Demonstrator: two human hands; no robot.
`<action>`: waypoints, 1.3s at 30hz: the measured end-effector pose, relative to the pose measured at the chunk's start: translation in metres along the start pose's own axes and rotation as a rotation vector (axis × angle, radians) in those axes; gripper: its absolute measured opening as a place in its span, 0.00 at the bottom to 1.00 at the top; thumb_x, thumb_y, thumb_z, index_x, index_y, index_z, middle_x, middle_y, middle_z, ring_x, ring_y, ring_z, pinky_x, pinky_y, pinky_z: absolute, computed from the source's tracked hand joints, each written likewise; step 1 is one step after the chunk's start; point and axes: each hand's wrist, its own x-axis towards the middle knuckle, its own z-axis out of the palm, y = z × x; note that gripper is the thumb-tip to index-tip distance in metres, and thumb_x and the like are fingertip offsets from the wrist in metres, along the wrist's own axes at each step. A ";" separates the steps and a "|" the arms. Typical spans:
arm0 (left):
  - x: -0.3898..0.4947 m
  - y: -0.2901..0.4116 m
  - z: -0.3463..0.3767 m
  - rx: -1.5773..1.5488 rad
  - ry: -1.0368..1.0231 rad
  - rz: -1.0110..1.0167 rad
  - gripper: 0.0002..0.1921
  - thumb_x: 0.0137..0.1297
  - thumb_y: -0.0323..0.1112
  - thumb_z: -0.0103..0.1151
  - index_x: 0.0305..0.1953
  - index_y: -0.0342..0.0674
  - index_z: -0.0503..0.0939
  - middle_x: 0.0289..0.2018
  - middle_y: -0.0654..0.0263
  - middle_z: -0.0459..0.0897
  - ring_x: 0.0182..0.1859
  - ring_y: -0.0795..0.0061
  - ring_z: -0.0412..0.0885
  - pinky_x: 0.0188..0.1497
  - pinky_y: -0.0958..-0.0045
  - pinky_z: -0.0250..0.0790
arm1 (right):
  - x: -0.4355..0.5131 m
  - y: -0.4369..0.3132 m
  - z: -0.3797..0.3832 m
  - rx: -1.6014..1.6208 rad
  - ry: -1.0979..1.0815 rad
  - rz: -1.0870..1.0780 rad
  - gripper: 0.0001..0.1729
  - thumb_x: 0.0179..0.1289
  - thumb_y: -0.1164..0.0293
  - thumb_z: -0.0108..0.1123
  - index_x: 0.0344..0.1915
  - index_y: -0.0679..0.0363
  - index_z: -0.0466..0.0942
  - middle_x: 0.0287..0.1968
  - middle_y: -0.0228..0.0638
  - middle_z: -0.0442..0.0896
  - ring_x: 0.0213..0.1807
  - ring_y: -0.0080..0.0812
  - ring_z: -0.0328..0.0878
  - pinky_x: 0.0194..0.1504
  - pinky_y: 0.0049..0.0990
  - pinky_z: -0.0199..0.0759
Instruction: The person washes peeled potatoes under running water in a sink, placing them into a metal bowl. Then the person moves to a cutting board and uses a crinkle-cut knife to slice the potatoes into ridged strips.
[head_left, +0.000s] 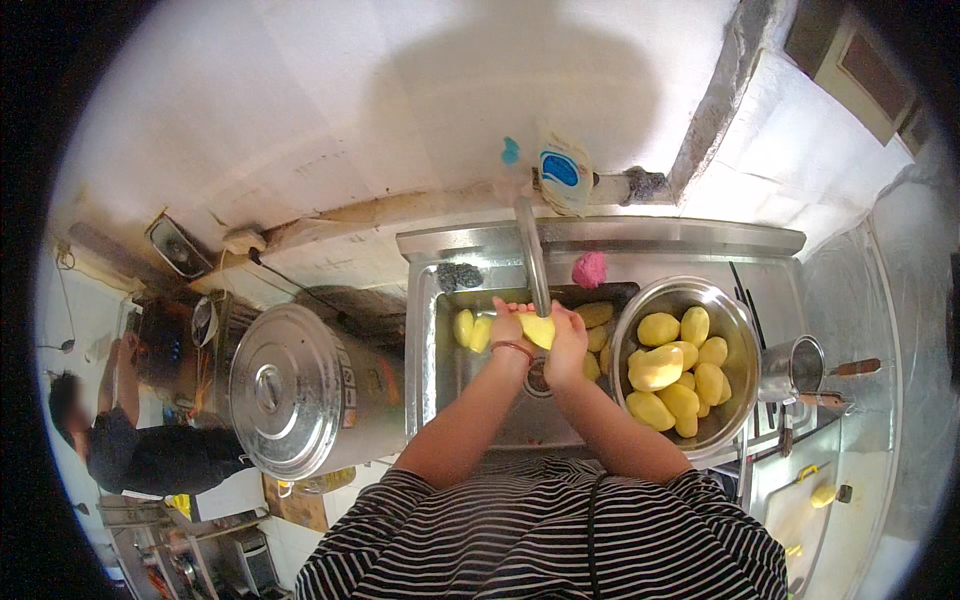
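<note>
Over the basin of a stainless steel sink (499, 433), my left hand (507, 324) and my right hand (568, 346) hold one peeled potato (537, 331) between them, just under the end of the metal faucet (532, 259). A red band circles my left wrist. Two peeled potato pieces (472, 331) lie in the basin to the left. To the right, several potatoes that look unpeeled (596, 315) sit partly hidden behind my right hand. A steel bowl (750, 409) of peeled potatoes stands at the sink's right side.
A large lidded steel pot (281, 397) stands left of the sink. A pink scrubber (589, 269) and a dark scouring pad (458, 277) lie on the back ledge. Right of the bowl are a steel pot (791, 367) and a cutting board (795, 517). Another person (150, 450) stands far left.
</note>
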 end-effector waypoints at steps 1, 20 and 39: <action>-0.001 0.002 0.003 0.041 -0.029 0.044 0.24 0.72 0.60 0.39 0.24 0.49 0.65 0.21 0.71 0.67 0.29 0.71 0.69 0.40 0.61 0.71 | 0.004 -0.006 0.001 0.028 0.003 0.024 0.19 0.68 0.59 0.58 0.26 0.63 0.73 0.31 0.37 0.79 0.37 0.29 0.77 0.44 0.28 0.72; -0.039 -0.014 0.005 0.884 -0.325 0.354 0.16 0.73 0.37 0.45 0.31 0.32 0.77 0.28 0.62 0.82 0.32 0.73 0.80 0.36 0.70 0.71 | 0.004 -0.027 -0.065 -0.315 -0.155 -0.044 0.14 0.64 0.67 0.61 0.42 0.67 0.76 0.39 0.33 0.80 0.42 0.28 0.74 0.48 0.28 0.68; 0.182 0.046 -0.181 2.535 0.172 0.027 0.30 0.67 0.48 0.51 0.68 0.48 0.61 0.65 0.59 0.65 0.65 0.51 0.65 0.64 0.52 0.61 | -0.109 -0.107 -0.256 -1.089 0.210 -0.071 0.30 0.60 0.73 0.60 0.63 0.58 0.65 0.66 0.36 0.65 0.68 0.35 0.60 0.68 0.36 0.51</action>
